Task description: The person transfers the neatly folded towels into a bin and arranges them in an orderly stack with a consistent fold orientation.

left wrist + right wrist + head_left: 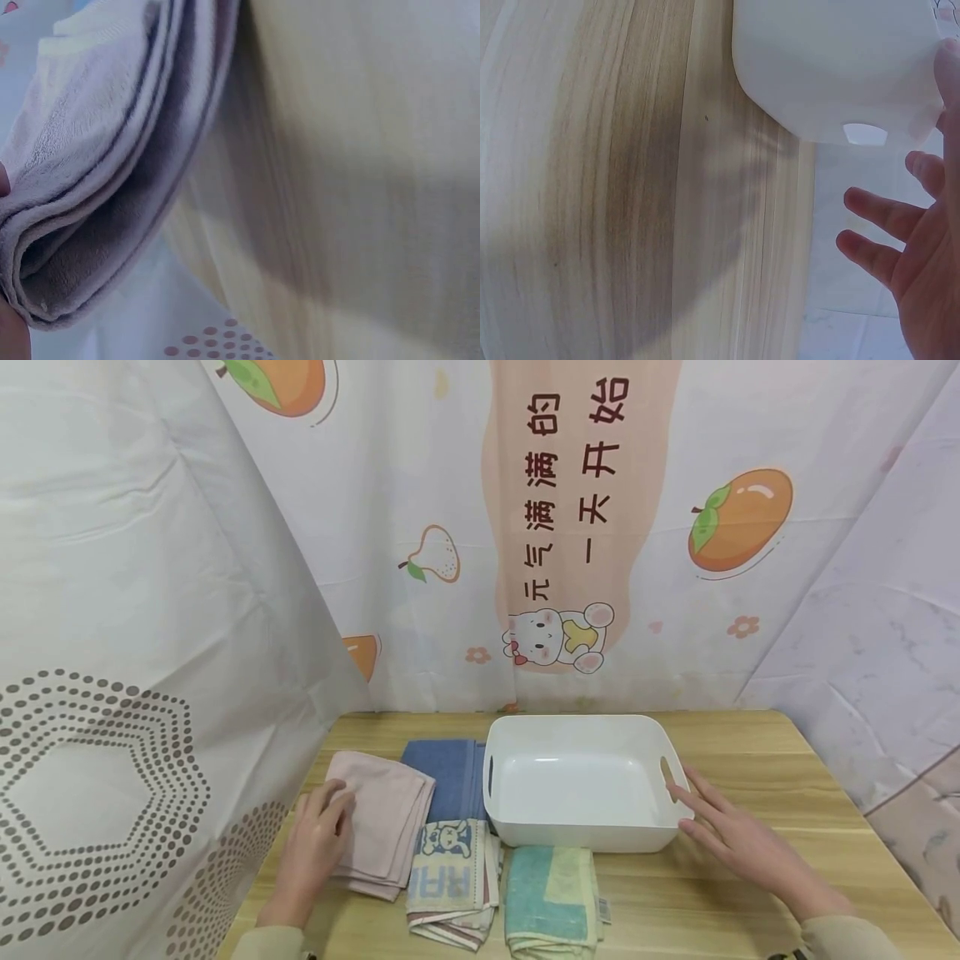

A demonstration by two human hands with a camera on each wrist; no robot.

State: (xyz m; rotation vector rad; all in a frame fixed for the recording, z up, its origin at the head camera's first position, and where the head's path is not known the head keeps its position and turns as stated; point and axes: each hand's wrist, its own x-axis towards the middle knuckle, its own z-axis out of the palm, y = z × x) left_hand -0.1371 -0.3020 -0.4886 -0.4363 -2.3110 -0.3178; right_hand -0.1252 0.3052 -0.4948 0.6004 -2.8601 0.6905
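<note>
While both hands are resting at counter level, the scene is reading as follows.

Counter: a light wood-grain counter [750, 893] is carrying every item, with printed curtains hanging behind and at both sides.

Left hand: the left hand [315, 839] is lying on the left edge of a folded pale pink terry towel [386, 818]; the fingers are bending loosely over the cloth, and whether they are gripping the fold is not clear. In the left wrist view the stacked pink layers [97, 187] are showing edge-on against the counter.

Right hand: the right hand [723, 827] is lying relaxed with fingers straight and spread, the fingertips touching the right wall of a white rectangular plastic basket [517, 814] just below its handle slot. The right wrist view is showing the same spread fingers [877, 214] beside the basket's corner [817, 67].

Basket position: it is sitting at the counter's middle, and nothing is showing inside it.

Other towels: a folded blue towel [450, 768] is lying between the pink towel and the basket; a cream towel with a rabbit print [453, 877] is sitting just in front of the blue one; a teal and pale yellow towel [551, 893] is lying in front of the basket.
</note>
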